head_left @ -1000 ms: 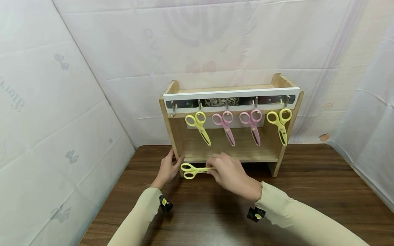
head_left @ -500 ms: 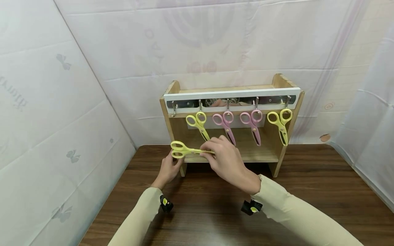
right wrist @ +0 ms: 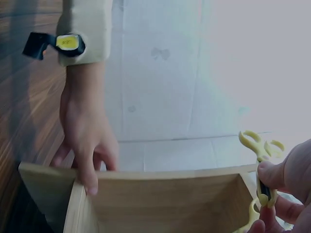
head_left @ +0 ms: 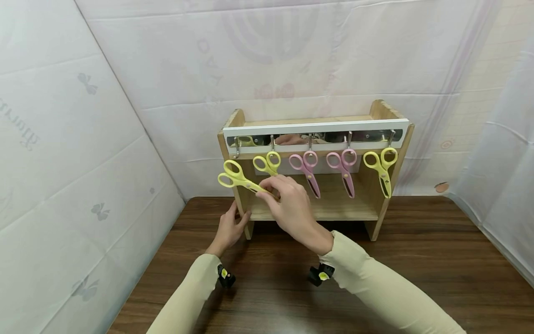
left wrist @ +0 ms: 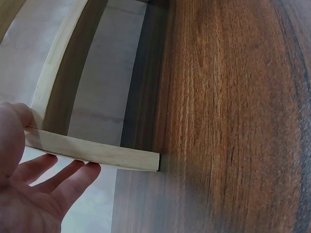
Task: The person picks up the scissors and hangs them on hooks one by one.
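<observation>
In the head view my right hand [head_left: 292, 208] pinches yellow scissors [head_left: 248, 183] by the blade end. Their handle loops point up and left, in front of the shelf's left side and below the leftmost hook [head_left: 236, 147], which bears nothing. My left hand [head_left: 227, 231] grips the lower left side panel of a small wooden shelf [head_left: 313, 212]. The left wrist view has its fingers [left wrist: 77, 187] against the panel's outer face, with the thumb at the other side. Yellow scissors [head_left: 272, 163], two pink scissors [head_left: 309, 174] and more yellow scissors [head_left: 382, 171] hang from the other hooks.
A white rail [head_left: 317, 125] with a shiny metal hook strip runs across the shelf's upper front. The shelf stands on a dark wooden table [head_left: 267, 297], close to a pale patterned sheet [head_left: 317, 55] behind. Another sheet [head_left: 104, 176] borders the left.
My right hand has lifted the yellow scissors up and to the left, tilting their loops upward. It now covers the blades of the left hanging pair. My left hand stays on the panel.
</observation>
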The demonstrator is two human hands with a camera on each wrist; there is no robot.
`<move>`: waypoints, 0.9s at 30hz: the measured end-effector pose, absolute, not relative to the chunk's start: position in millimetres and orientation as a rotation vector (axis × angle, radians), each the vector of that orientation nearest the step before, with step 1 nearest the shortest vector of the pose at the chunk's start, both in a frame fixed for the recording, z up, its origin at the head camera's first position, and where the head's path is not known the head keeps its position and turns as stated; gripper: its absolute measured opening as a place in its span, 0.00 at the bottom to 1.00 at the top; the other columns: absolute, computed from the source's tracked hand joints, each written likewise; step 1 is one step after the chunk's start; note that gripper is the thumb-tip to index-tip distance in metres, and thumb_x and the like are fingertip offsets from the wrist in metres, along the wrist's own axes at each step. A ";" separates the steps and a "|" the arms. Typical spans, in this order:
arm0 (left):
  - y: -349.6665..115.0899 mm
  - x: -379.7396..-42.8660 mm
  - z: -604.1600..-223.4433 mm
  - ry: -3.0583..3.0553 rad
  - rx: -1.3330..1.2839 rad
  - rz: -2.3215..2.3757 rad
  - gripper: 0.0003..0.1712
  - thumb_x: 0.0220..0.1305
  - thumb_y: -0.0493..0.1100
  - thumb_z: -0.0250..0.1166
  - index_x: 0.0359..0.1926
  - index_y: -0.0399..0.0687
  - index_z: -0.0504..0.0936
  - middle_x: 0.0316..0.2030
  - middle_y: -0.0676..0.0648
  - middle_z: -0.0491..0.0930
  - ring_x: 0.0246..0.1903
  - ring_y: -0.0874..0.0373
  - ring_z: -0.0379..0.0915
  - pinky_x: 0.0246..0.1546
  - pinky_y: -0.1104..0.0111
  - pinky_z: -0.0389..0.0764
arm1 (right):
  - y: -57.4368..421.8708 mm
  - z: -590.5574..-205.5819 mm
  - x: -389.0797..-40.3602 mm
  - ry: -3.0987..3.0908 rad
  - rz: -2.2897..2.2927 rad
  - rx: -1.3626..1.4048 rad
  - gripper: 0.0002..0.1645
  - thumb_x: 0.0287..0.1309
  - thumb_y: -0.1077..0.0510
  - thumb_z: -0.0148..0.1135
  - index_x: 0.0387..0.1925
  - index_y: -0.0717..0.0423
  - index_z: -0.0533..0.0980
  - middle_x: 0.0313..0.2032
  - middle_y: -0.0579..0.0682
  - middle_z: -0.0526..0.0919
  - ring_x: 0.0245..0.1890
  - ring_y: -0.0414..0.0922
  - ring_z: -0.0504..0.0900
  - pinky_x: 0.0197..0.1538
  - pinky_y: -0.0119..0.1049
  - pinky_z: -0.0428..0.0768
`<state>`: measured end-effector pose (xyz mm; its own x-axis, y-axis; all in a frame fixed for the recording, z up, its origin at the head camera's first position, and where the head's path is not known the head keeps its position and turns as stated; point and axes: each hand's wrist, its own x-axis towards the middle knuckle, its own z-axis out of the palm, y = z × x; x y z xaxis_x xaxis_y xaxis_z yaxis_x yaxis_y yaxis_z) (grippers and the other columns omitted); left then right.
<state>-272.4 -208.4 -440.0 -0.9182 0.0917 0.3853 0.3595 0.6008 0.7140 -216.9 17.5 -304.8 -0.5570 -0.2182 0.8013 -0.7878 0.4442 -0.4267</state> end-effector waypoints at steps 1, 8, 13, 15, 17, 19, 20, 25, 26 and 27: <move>-208.2 -272.4 -439.9 -2.519 -0.370 -1.231 0.28 0.77 0.43 0.60 0.73 0.41 0.66 0.57 0.32 0.80 0.57 0.38 0.79 0.52 0.48 0.84 | 15.2 -304.4 -217.2 -2.017 1.102 0.831 0.07 0.58 0.59 0.76 0.37 0.55 0.86 0.31 0.45 0.84 0.27 0.41 0.74 0.30 0.36 0.73; -207.0 -271.9 -438.3 -2.518 -0.370 -1.252 0.30 0.77 0.42 0.61 0.74 0.40 0.64 0.59 0.31 0.79 0.58 0.38 0.78 0.53 0.49 0.84 | 3.1 -304.9 -218.7 -2.016 1.193 0.755 0.06 0.58 0.59 0.77 0.37 0.54 0.86 0.29 0.44 0.82 0.22 0.38 0.73 0.26 0.33 0.73; -207.7 -272.5 -438.9 -2.517 -0.363 -1.235 0.31 0.77 0.42 0.61 0.74 0.40 0.64 0.58 0.31 0.79 0.58 0.38 0.79 0.53 0.49 0.84 | -0.8 -307.9 -221.0 -2.025 1.207 0.723 0.06 0.59 0.59 0.76 0.37 0.55 0.86 0.29 0.44 0.83 0.22 0.38 0.74 0.27 0.33 0.74; -207.8 -272.2 -439.3 -2.509 -0.368 -1.237 0.31 0.77 0.42 0.61 0.74 0.40 0.64 0.58 0.31 0.79 0.58 0.38 0.79 0.53 0.49 0.84 | -1.3 -309.2 -221.8 -2.024 1.211 0.709 0.06 0.59 0.59 0.76 0.36 0.55 0.86 0.29 0.45 0.84 0.22 0.39 0.75 0.27 0.33 0.75; -207.9 -272.7 -439.3 -2.505 -0.370 -1.236 0.31 0.77 0.43 0.61 0.74 0.41 0.65 0.58 0.31 0.79 0.58 0.38 0.79 0.53 0.49 0.84 | -1.2 -310.4 -222.6 -2.024 1.214 0.694 0.06 0.58 0.59 0.77 0.36 0.56 0.86 0.29 0.45 0.84 0.22 0.40 0.76 0.27 0.34 0.75; -208.1 -272.7 -439.4 -2.508 -0.366 -1.241 0.30 0.77 0.43 0.61 0.74 0.42 0.65 0.58 0.31 0.79 0.58 0.38 0.79 0.53 0.49 0.84 | -1.2 -311.7 -222.9 -2.030 1.215 0.685 0.06 0.59 0.59 0.77 0.36 0.56 0.86 0.29 0.46 0.84 0.21 0.40 0.76 0.27 0.33 0.75; -208.3 -273.0 -439.4 -2.509 -0.361 -1.249 0.30 0.77 0.44 0.61 0.74 0.43 0.65 0.58 0.32 0.79 0.58 0.39 0.79 0.53 0.50 0.84 | -1.2 -312.2 -222.6 -2.034 1.214 0.682 0.06 0.59 0.58 0.76 0.36 0.56 0.86 0.29 0.46 0.84 0.21 0.40 0.76 0.27 0.33 0.75; -208.6 -273.4 -439.5 -2.513 -0.349 -1.254 0.29 0.77 0.44 0.61 0.73 0.43 0.66 0.58 0.33 0.80 0.58 0.40 0.79 0.54 0.50 0.84 | -2.4 -316.3 -221.9 -2.045 1.201 0.680 0.07 0.60 0.58 0.76 0.37 0.56 0.86 0.29 0.45 0.84 0.23 0.38 0.76 0.28 0.32 0.77; -208.5 -273.2 -439.3 -2.514 -0.350 -1.253 0.29 0.77 0.44 0.61 0.73 0.43 0.66 0.57 0.33 0.80 0.58 0.40 0.79 0.54 0.50 0.84 | -2.8 -317.3 -221.8 -2.043 1.203 0.682 0.07 0.60 0.58 0.76 0.37 0.56 0.86 0.29 0.45 0.83 0.23 0.37 0.76 0.29 0.32 0.77; -208.3 -272.9 -439.2 -2.516 -0.350 -1.251 0.29 0.77 0.44 0.61 0.73 0.43 0.66 0.57 0.33 0.80 0.58 0.39 0.79 0.54 0.49 0.84 | -3.5 -318.6 -221.8 -2.042 1.204 0.685 0.07 0.60 0.58 0.75 0.37 0.56 0.86 0.29 0.45 0.83 0.23 0.37 0.76 0.29 0.31 0.78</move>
